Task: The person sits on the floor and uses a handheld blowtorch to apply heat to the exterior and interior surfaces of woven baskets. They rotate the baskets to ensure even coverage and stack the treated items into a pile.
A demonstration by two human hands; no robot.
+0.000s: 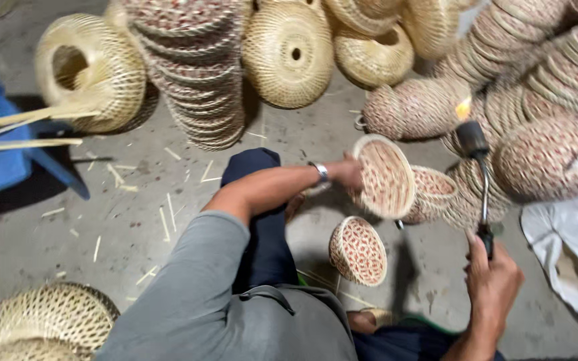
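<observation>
Head view: left hand [346, 172] gripping red-patterned woven basket [387, 178], right hand [492, 281] clenched around lit torch [477, 175].

The left hand [348, 172] is mostly hidden behind the patterned basket [386, 177] it holds.

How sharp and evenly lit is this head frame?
Head view: soft, even light with faint shadows on the concrete floor; bamboo strips at left are motion-blurred; the torch flame glows without glare; the patterned basket in the left hand stays fairly sharp.
</observation>
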